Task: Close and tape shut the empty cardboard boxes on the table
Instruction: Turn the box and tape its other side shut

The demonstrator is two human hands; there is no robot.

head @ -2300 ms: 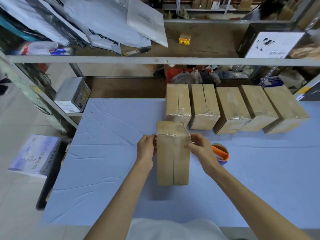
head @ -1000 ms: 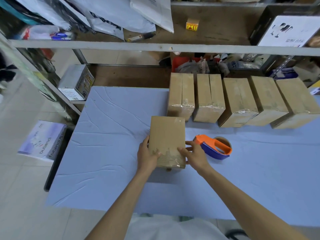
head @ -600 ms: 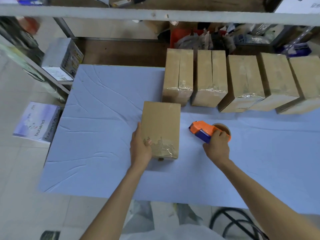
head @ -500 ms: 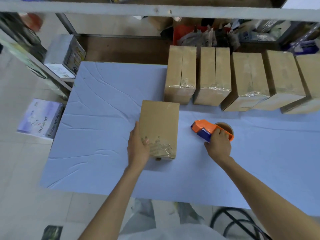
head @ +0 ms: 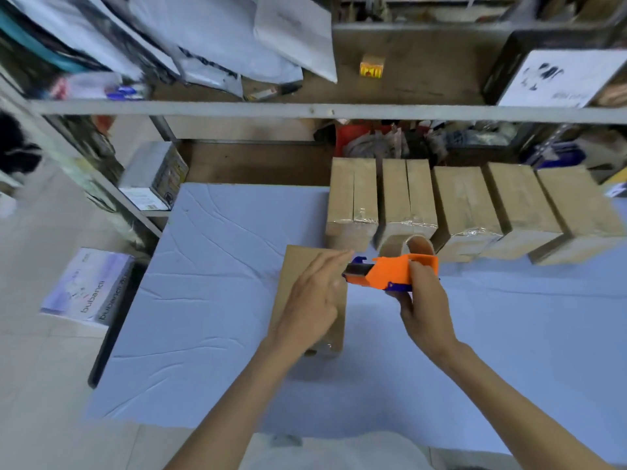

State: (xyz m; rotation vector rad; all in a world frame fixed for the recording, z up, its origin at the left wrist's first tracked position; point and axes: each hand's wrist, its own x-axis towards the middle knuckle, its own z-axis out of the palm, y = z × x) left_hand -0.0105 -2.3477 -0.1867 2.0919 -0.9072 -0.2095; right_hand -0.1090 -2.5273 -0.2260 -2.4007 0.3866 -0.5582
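Moved: the right hand (head: 424,303) has lifted the orange-and-blue plastic tape dispenser (head: 390,271) off the pale blue surface (head: 220,266). The left hand (head: 312,296) has left the box's side and risen toward the dispenser's nose.
Box in work: a plain brown cardboard box (head: 295,266) lies flat on the surface at 12 o'clock from the person, partly hidden under the left hand. Neither hand appears to hold it.
Long axis: it runs from 12 to 6 o'clock; the near end is mostly hidden by the left forearm.
Right fingers: clenched round the tape dispenser's handle, with the roll standing up at 12 o'clock of the hand.
Left fingers: straight and released, tips just beside the nose. Whether they touch the tape end cannot be told.
Key relation: the nose points to 9 o'clock, across the box's long axis. The box sits below it, toward 8 o'clock, and the left hand is the nearer one.
Likely next: pull the tape end free, then turn the dispenser along the axis.
Finished row: five taped brown cardboard boxes (head: 468,205) stand at the far edge, 12 to 2 o'clock.
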